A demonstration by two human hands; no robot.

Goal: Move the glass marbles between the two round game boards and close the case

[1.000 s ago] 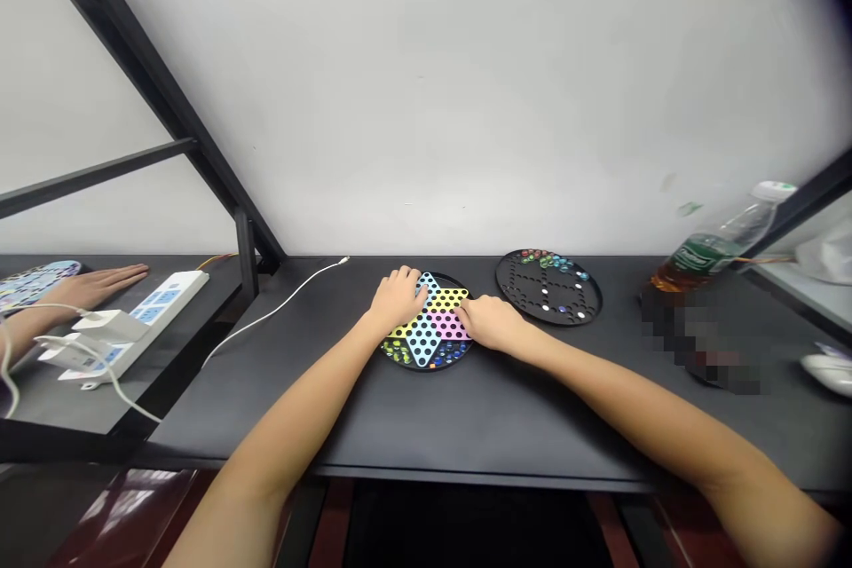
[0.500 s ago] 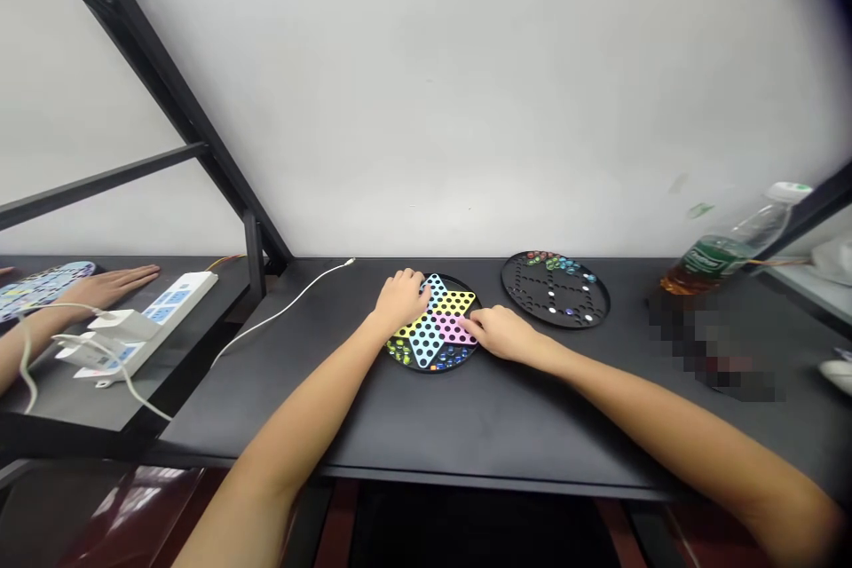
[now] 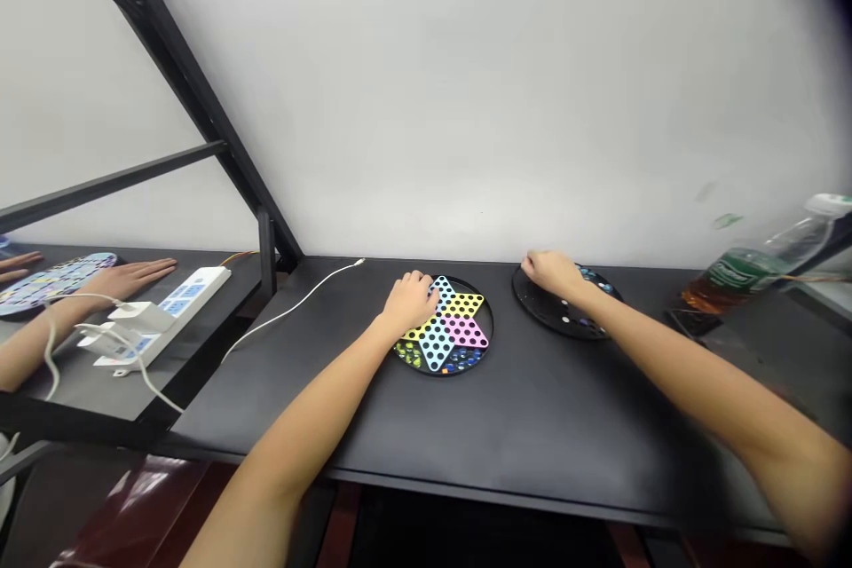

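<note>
A round black tray holds a star-shaped Chinese checkers board (image 3: 437,342) with blue, yellow and pink points and round holes. My left hand (image 3: 411,300) rests on the upper left part of this board, fingers laid over it and thumb apart. Green and blue glass pieces (image 3: 464,358) lie along the tray's front rim. To the right, a second round black tray (image 3: 542,312) has small holes and some white and blue pieces. Over its back left part is my right hand (image 3: 551,272), fingers bent together and pointing down. Whatever lies between those fingertips is hidden.
A white charging cable (image 3: 293,309) runs along the desk's left side. Beyond the frame post stand a power strip (image 3: 193,297) with plugged chargers and another person's hands by a patterned board (image 3: 63,284). A tilted drink bottle (image 3: 738,273) is at the right, against the wall.
My right hand has moved from the star board's right side to the second tray, back and to the right. My left hand stays on the star board. The view has shifted slightly.
</note>
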